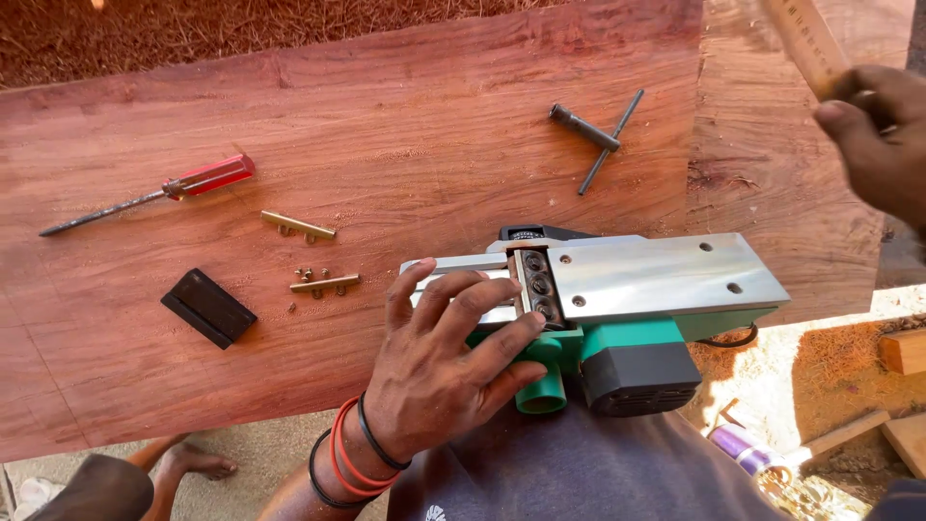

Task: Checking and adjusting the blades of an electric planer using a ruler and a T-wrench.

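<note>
I'm pressing my left hand, fingers spread flat, on the upturned planer at the near board edge, steadying it | right hand far right, clenching a ruler | screwdriver, brass clamps lying left.

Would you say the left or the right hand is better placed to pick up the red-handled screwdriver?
Probably the left hand: it rests on the upturned planer, on the same side as the screwdriver. The right hand is raised far off, already holding a wooden ruler.
</note>
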